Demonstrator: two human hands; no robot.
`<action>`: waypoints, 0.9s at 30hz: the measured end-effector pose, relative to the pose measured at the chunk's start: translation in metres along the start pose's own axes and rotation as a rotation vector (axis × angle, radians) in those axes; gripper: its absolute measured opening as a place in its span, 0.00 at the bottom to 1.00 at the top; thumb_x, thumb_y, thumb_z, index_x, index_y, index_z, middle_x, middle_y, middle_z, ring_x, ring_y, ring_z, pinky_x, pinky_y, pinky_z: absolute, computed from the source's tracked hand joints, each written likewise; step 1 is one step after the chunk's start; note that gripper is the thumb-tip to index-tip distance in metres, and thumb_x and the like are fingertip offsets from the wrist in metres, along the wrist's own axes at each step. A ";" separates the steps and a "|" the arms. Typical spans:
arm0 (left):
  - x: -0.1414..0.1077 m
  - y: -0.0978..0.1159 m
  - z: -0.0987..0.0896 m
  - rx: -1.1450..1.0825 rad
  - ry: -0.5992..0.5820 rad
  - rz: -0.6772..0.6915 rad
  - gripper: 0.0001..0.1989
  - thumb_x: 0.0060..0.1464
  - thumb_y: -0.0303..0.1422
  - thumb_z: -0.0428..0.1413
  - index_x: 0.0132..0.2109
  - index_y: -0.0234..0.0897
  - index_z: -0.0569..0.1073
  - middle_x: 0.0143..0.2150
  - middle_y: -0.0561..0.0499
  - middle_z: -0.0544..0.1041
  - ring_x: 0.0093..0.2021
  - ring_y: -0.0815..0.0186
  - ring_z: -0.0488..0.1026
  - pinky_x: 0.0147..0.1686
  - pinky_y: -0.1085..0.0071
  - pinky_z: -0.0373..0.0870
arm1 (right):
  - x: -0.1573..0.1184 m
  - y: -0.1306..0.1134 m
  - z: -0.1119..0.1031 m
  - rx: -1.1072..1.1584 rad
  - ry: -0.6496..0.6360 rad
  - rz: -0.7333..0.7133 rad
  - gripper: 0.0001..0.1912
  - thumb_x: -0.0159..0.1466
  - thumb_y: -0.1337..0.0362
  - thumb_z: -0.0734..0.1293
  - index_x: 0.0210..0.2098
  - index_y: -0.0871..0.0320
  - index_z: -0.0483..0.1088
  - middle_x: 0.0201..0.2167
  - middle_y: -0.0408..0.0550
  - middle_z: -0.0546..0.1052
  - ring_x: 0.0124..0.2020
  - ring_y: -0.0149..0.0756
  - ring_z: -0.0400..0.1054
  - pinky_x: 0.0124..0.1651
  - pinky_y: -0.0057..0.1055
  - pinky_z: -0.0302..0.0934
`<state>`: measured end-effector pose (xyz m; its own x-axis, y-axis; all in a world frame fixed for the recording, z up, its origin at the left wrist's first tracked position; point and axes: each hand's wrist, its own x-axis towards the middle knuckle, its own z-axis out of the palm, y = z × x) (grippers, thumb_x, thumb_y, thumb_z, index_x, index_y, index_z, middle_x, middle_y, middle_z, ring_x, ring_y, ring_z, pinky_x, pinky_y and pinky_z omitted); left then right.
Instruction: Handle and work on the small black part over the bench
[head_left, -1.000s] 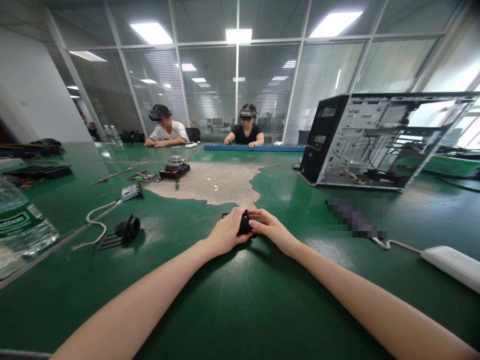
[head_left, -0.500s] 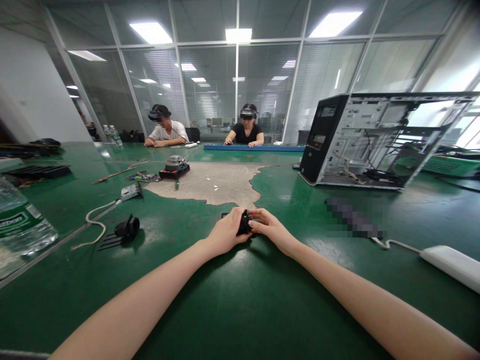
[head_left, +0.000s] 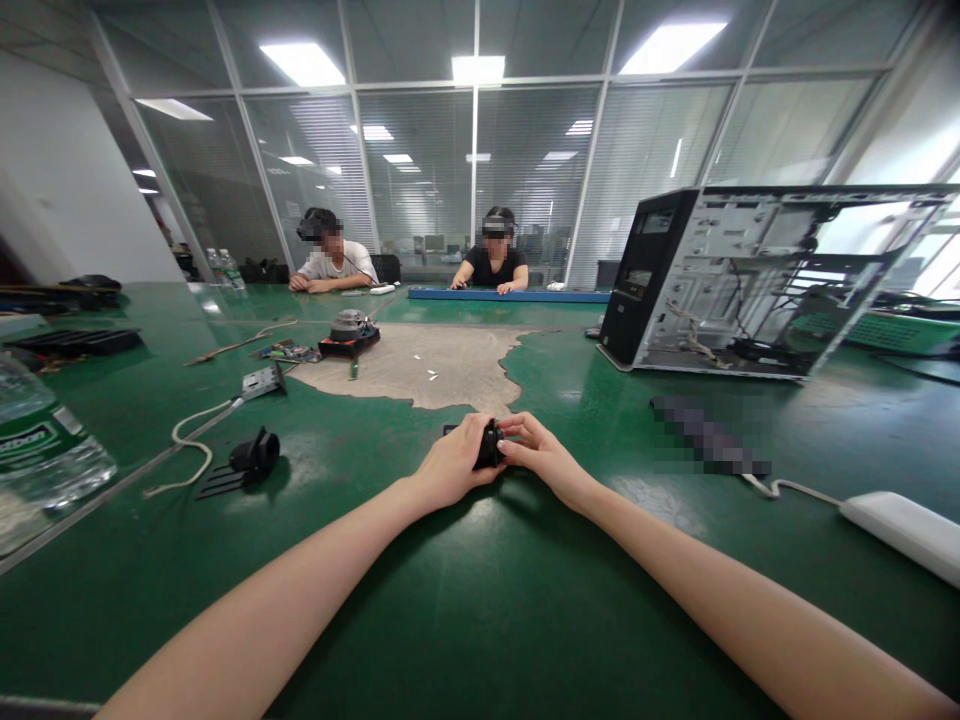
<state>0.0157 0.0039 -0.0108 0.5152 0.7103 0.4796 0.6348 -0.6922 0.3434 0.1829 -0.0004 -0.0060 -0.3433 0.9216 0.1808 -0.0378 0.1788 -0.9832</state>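
Over the middle of the green surface (head_left: 480, 610), the left hand (head_left: 448, 466) wraps a small black part (head_left: 490, 446), its fingers curled over the top and hiding much of it. The right hand (head_left: 551, 462) has its fingers and thumb closed on the part's right side. A black pronged piece (head_left: 253, 457) lies off to the left, nearer than the bottle (head_left: 45, 440). Farther back on the right stands an open computer case (head_left: 651, 285), and two people sit across the way.

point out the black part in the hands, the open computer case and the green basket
black part (head_left: 489, 446): head view, its exposed middle
open computer case (head_left: 651, 285): head view, black front panel
green basket (head_left: 904, 333): head view, side wall
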 end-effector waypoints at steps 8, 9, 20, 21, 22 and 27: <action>0.000 0.000 0.001 -0.004 0.006 0.004 0.28 0.46 0.35 0.54 0.52 0.38 0.51 0.48 0.45 0.62 0.45 0.59 0.66 0.41 0.61 0.66 | -0.001 -0.002 0.001 0.031 -0.048 -0.035 0.14 0.50 0.64 0.68 0.35 0.56 0.63 0.35 0.43 0.69 0.37 0.32 0.65 0.39 0.31 0.60; 0.000 -0.001 0.001 -0.006 0.005 0.007 0.28 0.46 0.35 0.54 0.52 0.38 0.51 0.48 0.45 0.62 0.45 0.59 0.66 0.41 0.61 0.66 | -0.002 -0.003 0.002 0.034 -0.044 -0.038 0.13 0.50 0.64 0.68 0.34 0.56 0.62 0.35 0.43 0.69 0.36 0.31 0.65 0.38 0.30 0.60; 0.000 -0.001 0.001 -0.009 0.002 -0.002 0.28 0.45 0.35 0.55 0.51 0.39 0.51 0.48 0.45 0.62 0.46 0.59 0.65 0.42 0.61 0.65 | 0.001 0.003 0.000 -0.011 -0.007 0.005 0.16 0.52 0.61 0.66 0.40 0.56 0.63 0.40 0.47 0.68 0.38 0.32 0.65 0.40 0.32 0.61; 0.000 -0.001 0.001 -0.014 0.001 -0.003 0.28 0.46 0.35 0.54 0.51 0.39 0.51 0.48 0.45 0.62 0.46 0.59 0.65 0.42 0.61 0.65 | 0.001 0.002 0.000 -0.012 -0.016 0.001 0.16 0.51 0.61 0.67 0.39 0.56 0.63 0.39 0.46 0.69 0.38 0.33 0.65 0.40 0.33 0.61; 0.000 -0.001 0.001 -0.018 0.000 -0.003 0.27 0.46 0.35 0.54 0.51 0.39 0.51 0.48 0.45 0.62 0.46 0.59 0.66 0.42 0.61 0.65 | 0.001 0.001 0.000 -0.007 -0.024 -0.006 0.16 0.50 0.62 0.67 0.38 0.56 0.63 0.38 0.46 0.69 0.38 0.33 0.65 0.40 0.33 0.61; 0.000 -0.001 0.002 -0.009 0.004 -0.004 0.28 0.45 0.35 0.55 0.52 0.39 0.51 0.48 0.45 0.62 0.45 0.59 0.66 0.41 0.61 0.66 | -0.003 -0.006 0.002 0.031 -0.022 -0.022 0.12 0.50 0.62 0.67 0.32 0.56 0.62 0.33 0.42 0.70 0.34 0.30 0.65 0.37 0.30 0.61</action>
<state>0.0157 0.0051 -0.0126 0.5099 0.7129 0.4815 0.6316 -0.6902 0.3531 0.1817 -0.0045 -0.0007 -0.3625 0.9099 0.2016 -0.0746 0.1873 -0.9795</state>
